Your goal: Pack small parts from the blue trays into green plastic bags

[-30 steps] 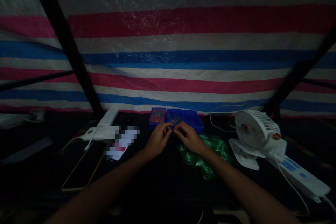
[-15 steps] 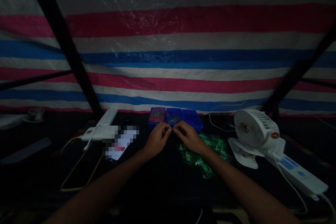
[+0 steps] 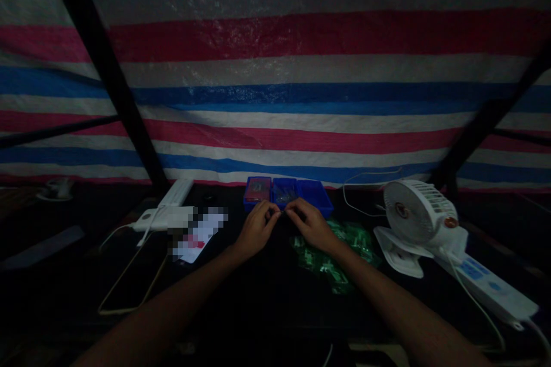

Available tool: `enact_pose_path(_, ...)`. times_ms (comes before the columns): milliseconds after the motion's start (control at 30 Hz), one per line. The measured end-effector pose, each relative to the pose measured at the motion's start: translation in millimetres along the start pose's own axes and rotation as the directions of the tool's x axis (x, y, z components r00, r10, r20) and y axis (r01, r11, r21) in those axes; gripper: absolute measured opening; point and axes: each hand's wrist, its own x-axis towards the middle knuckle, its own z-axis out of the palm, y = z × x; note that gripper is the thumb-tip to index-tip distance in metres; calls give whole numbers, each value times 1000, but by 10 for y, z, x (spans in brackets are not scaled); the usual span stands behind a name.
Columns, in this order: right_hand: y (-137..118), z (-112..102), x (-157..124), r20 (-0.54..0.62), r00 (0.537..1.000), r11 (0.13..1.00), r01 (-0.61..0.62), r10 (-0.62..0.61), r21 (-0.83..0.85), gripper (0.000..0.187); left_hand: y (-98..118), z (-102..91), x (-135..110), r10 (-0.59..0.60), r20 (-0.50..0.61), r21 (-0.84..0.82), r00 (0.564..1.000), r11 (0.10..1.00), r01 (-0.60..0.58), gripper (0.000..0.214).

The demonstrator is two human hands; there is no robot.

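Note:
My left hand (image 3: 257, 228) and my right hand (image 3: 310, 225) meet fingertip to fingertip over the dark table, just in front of a row of blue trays (image 3: 287, 193). Both hands pinch a tiny object between them that is too small and dim to name. The left tray (image 3: 258, 188) holds reddish parts, the middle one small dark parts. A pile of small green parts (image 3: 336, 252) lies under and to the right of my right wrist.
A white clip-on fan (image 3: 416, 218) stands at the right, with a white power strip (image 3: 491, 287) and cables beside it. White devices (image 3: 166, 215) and a cable loop (image 3: 129, 281) lie at the left. A striped tarpaulin (image 3: 275, 69) on dark poles closes the back.
Both hands have stayed pinched together at the same spot, with only slight finger shifts. The view has barely moved.

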Motion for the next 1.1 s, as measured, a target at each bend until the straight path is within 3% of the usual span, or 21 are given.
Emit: enact_pose_path(1100,-15,-14,3,-50,999,999,2,-4,-36,21,20,-12,7,20,-20,37,1000,999,-19,15)
